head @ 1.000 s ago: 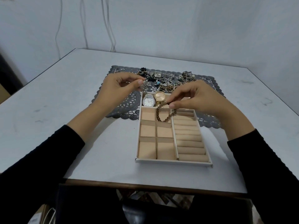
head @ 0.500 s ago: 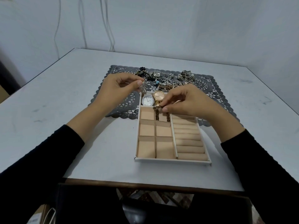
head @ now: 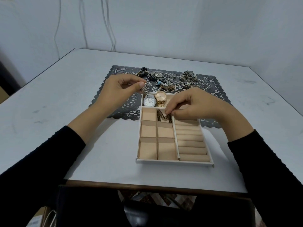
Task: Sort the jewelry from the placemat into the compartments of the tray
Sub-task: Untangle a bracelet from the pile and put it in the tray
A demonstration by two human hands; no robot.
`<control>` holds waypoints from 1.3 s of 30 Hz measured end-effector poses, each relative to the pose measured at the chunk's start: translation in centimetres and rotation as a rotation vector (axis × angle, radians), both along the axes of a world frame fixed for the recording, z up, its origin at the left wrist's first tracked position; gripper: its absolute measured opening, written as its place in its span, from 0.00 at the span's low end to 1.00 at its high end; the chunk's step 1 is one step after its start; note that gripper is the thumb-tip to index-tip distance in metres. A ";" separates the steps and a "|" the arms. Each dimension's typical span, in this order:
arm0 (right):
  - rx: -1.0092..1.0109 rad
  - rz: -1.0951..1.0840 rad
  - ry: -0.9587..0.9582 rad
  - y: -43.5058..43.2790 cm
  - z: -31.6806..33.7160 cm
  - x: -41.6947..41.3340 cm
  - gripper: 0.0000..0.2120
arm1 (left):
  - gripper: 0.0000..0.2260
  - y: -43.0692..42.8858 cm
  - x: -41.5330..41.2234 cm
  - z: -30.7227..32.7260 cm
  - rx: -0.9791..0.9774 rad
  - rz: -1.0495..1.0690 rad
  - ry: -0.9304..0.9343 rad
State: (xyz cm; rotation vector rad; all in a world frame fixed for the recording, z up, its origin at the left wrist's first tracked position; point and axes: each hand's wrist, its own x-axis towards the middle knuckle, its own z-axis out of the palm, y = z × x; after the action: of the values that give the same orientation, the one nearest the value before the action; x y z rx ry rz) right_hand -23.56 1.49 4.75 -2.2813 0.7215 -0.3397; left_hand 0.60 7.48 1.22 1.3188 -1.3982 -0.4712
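The bead bracelet (head: 164, 116), dangling from the right grip (head: 195, 104) a second ago, is now lying coiled in a small square compartment of the tray (head: 173, 162), in the farthest row of squares, on its right side, just this side of the long far compartment. The right grip is still pinching the bracelet's right end between thumb and forefinger, probably to tuck the last beads inside the dividers before letting go. The left grip (head: 121, 89) is hovering over the placemat (head: 213, 89) near the tray's far left corner, clenching a silver piece (head: 145, 90) by its top so the thin wires are fanning downward; it seems to be waiting its turn. A white-faced watch (head: 149, 101) and a gold watch (head: 160, 97) are sitting side by side in the long far compartment, which suits their size. The padded rolls (head: 191, 140) on the right are holding nothing visible. The heap of jewelry (head: 164, 79) remaining on the placemat is tangling together, so single pieces are hard to tell apart, apart from a square watch (head: 158, 73). The right palm is hiding part of the far compartment, and the silver piece's full shape is not showing.
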 end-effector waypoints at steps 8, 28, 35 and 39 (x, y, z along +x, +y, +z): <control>-0.051 0.028 -0.015 0.0 -0.6 0.6 0.04 | 0.05 0.0 0.0 0.0 0.000 0.005 -0.014; -0.268 0.089 -0.032 -0.4 -1.6 1.3 0.07 | 0.05 0.2 -0.2 0.0 0.012 0.018 -0.018; -0.298 0.123 0.090 -0.6 -1.5 0.8 0.08 | 0.05 0.2 -0.1 -0.1 0.014 0.007 -0.011; -0.169 0.061 0.000 -0.5 -1.1 0.4 0.08 | 0.05 0.3 -0.4 0.2 0.009 -0.003 -0.032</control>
State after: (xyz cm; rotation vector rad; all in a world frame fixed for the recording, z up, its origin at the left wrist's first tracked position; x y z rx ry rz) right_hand -23.12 1.04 3.62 -2.4562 0.6428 -0.3848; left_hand 0.22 7.82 1.38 1.3370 -1.4261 -0.4613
